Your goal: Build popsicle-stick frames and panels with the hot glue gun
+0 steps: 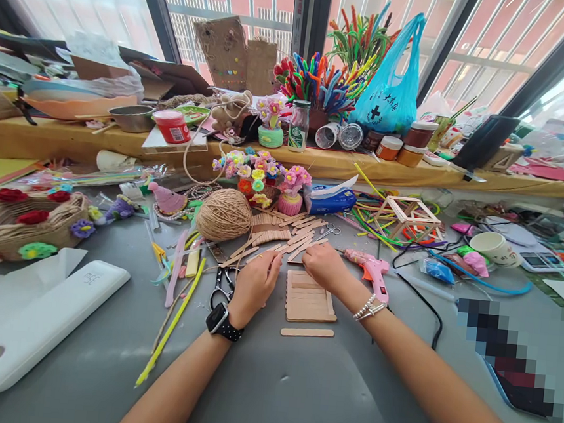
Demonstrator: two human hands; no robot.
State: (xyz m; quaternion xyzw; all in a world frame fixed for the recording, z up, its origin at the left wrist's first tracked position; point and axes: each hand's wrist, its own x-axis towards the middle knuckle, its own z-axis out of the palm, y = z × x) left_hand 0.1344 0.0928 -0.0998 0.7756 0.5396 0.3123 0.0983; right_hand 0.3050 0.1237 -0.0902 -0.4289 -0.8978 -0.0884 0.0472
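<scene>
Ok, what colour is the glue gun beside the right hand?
Pink, seen in the head view: the glue gun lies beside the right hand.

A grey table (270, 395) carries the clutter. Near the middle lies a flat panel of wooden sticks (308, 297), with one loose stick (307, 332) just nearer. Farther off sit a scatter of sticks (284, 235) and a ball of twine (224, 214). A pink glue gun (373, 270) lies to the right, black scissors (223, 284) to the left, and a white device (35, 321) at the near left.
</scene>
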